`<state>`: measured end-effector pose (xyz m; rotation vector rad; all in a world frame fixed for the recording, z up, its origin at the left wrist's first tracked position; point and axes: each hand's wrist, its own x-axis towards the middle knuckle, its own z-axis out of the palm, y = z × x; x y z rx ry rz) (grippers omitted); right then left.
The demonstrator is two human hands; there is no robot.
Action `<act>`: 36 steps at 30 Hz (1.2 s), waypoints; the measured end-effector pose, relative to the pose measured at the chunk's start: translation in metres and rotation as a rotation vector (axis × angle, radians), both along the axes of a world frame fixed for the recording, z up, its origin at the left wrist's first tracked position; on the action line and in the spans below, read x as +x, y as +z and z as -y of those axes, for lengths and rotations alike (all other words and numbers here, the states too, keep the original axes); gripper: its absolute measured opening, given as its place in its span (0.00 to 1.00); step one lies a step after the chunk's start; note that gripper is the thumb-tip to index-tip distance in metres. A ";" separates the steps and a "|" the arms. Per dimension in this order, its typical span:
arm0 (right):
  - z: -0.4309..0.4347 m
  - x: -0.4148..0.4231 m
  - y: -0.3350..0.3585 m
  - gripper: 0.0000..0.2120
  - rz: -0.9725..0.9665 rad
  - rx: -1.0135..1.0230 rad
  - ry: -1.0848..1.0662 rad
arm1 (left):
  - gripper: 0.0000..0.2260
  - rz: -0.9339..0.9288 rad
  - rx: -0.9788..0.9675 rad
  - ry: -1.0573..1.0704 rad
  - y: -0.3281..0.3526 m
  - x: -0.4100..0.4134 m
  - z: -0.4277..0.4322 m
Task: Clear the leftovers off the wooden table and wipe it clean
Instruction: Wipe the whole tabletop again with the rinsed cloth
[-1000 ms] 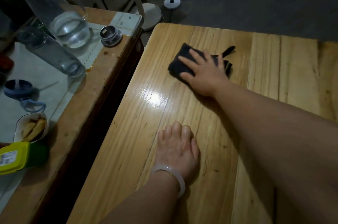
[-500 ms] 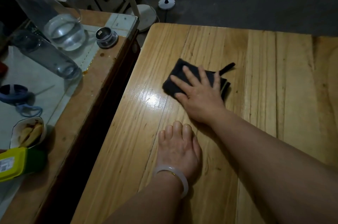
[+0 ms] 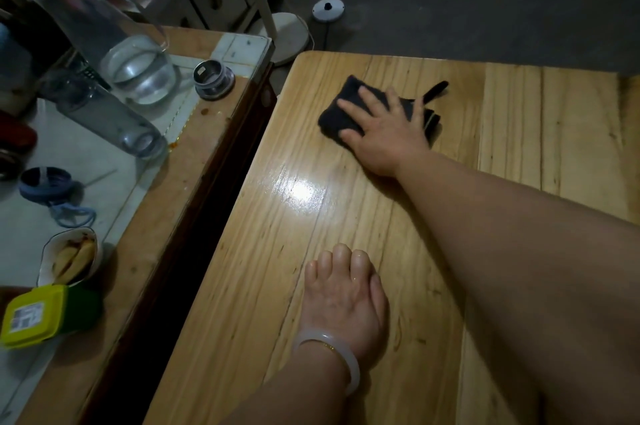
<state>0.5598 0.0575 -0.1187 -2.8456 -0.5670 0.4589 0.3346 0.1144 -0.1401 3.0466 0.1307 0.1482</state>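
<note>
wooden table (image 3: 346,216): pale planks, glossy glare patch near middle
on it, far left corner area: dark cloth (image 3: 343,109), folded, right hand (image 3: 384,128) pressed flat on top, fingers spread
on it, near edge: left hand (image 3: 344,296) palm down on bare wood, white bangle (image 3: 329,352) at wrist
side table (image 3: 145,268): just left, dark gap between, glass-topped
on side table: water jug (image 3: 138,71), metal lid (image 3: 213,78), bowl of scraps (image 3: 71,256), yellow-green box (image 3: 45,315)
</note>
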 end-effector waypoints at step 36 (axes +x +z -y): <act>0.162 -0.196 -0.008 0.26 0.085 -0.043 0.235 | 0.09 0.011 0.021 -0.016 -0.003 -0.002 -0.001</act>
